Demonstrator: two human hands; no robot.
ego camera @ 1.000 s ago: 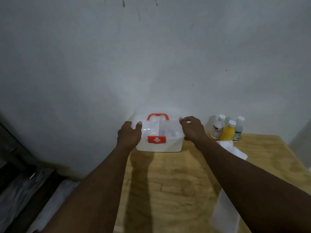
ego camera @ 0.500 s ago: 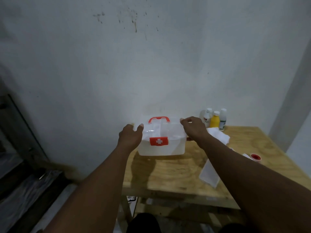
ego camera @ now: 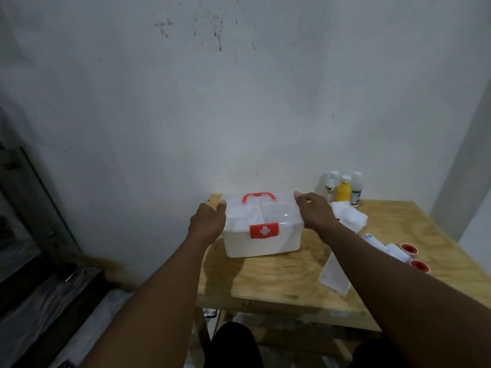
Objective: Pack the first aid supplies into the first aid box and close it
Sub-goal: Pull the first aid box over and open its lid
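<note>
Behind everything, stained off-white wall (ego camera: 239,115), dark specks high up. Pushed up against it, plywood bench (ego camera: 279,277), bare grain along the near edge.

Toward the back left of the bench, close to the wall, first aid box (ego camera: 263,245): upright, milky white body, clear lid (ego camera: 265,211) down on top. Red handle (ego camera: 259,197) at the lid's far edge, red latch (ego camera: 264,230) with a white cross folded down over the front face. Divider walls dimly visible through the lid; contents impossible to make out.

At the box's left end, left hand (ego camera: 208,220), curled round the side and gripping it, thumb stretched up along the lid's edge. At the right end, right hand (ego camera: 314,212), fingers curled over the lid's corner, holding it. Both forearms reaching in from the near side.

Right of the box, nearer the bench front, clear plastic tray (ego camera: 334,277), one end hidden under the right forearm. Just behind the right hand, loose heap of white gauze (ego camera: 350,216).

Beyond the gauze, by the wall, three small white-capped bottles side by side:
- white bottle (ego camera: 330,187) with a red label
- yellow bottle (ego camera: 343,191)
- pale bottle (ego camera: 356,188) with a green label

Farther right, flat paper packets (ego camera: 382,244). Beside them, two tape rolls (ego camera: 409,248) with red cores, well apart from the box.
</note>
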